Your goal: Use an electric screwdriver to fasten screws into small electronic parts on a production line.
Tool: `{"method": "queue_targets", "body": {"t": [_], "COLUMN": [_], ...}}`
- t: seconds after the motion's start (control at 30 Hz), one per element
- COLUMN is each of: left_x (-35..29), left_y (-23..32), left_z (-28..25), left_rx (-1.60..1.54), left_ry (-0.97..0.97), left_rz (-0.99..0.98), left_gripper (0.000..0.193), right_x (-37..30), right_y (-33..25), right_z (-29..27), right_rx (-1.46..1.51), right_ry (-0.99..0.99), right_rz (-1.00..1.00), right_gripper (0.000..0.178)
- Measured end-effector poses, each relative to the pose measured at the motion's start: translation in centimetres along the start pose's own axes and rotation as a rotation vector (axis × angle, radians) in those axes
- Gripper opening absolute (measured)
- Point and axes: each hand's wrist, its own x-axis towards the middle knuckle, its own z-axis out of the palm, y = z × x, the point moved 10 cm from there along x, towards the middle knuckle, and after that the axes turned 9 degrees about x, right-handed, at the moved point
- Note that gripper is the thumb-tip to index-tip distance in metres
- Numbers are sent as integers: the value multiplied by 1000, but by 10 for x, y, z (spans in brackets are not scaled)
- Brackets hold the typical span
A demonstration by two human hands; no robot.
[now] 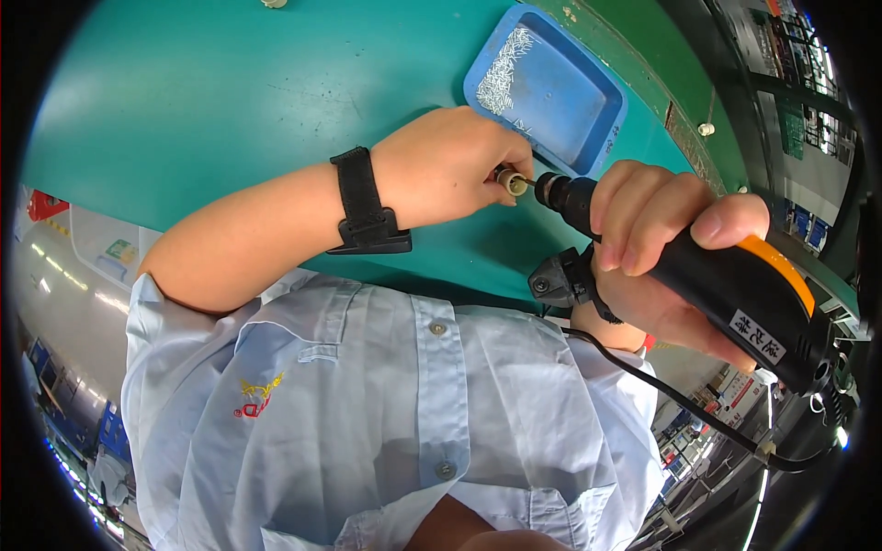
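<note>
My left hand (455, 163) pinches a small cylindrical part (514, 184) with a pale, round open end; its rest is hidden by my fingers. My right hand (657, 220) is wrapped round a black electric screwdriver (726, 285) with an orange stripe and a white label. Its nose points left, and the thin bit reaches the part's open end; whether it sits on a screw I cannot tell. Just beyond both hands lies a blue tray (602, 138) with a heap of small silvery screws or pins (503, 73) along its left side.
A green mat (230, 83) covers the table, whose raised edge runs along the far right. From the screwdriver's side a black cable (643, 376) loops below my right arm. Black straps with small devices sit on both wrists. Shelving stands off to the right.
</note>
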Motion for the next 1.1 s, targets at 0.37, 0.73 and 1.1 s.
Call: {"method": "queue_targets", "body": {"t": [0.37, 0.73, 1.1], "left_x": [2, 1, 4], "left_y": [4, 4, 0], "left_z": [2, 2, 3], "left_rx": [-1, -1, -16], "left_ry": [-12, 4, -19], "left_rz": [23, 42, -10], "left_gripper": [21, 20, 17], "right_x": [-1, 0, 1], "right_y": [-2, -7, -2], "right_z": [0, 0, -3], "right_rx": [-102, 74, -20], "right_ry": [50, -42, -88], "right_rz": [53, -49, -29], "right_gripper": [78, 81, 65]}}
